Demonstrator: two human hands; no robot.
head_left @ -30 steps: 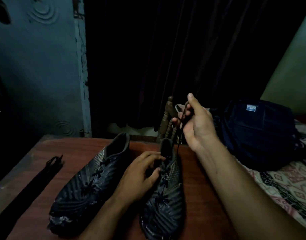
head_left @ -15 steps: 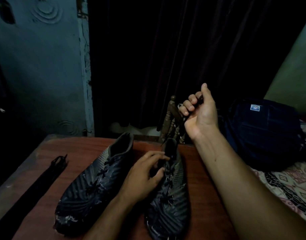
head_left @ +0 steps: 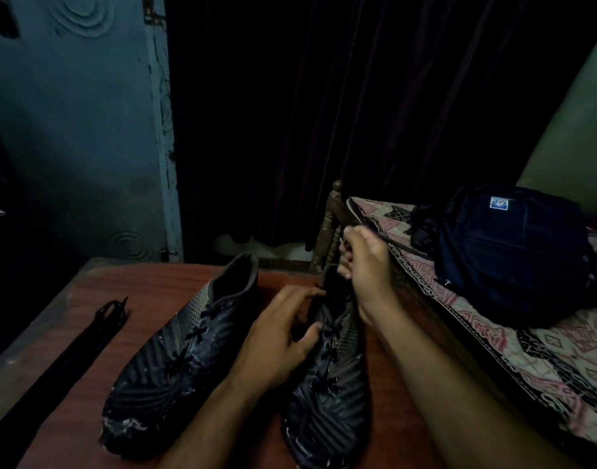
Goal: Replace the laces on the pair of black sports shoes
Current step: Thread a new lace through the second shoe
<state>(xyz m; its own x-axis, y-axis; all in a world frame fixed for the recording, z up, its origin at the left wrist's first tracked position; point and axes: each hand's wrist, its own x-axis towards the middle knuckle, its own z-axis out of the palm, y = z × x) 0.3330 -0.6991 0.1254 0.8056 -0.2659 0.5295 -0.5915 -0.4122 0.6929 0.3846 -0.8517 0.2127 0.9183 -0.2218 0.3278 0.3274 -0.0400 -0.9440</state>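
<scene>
The left hand [head_left: 276, 336] grips the right shoe's [head_left: 327, 394] collar — its opening too dark to see inside — while the right hand [head_left: 366, 262] pinches the lace [head_left: 405, 247] above it.

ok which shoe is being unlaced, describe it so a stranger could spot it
On the reddish wooden table two black shoes lie side by side. It is the right shoe, nearer the patterned bed. Unlike the left shoe, both hands are on it: the left hand at its collar, the right hand pulling lace.
</scene>
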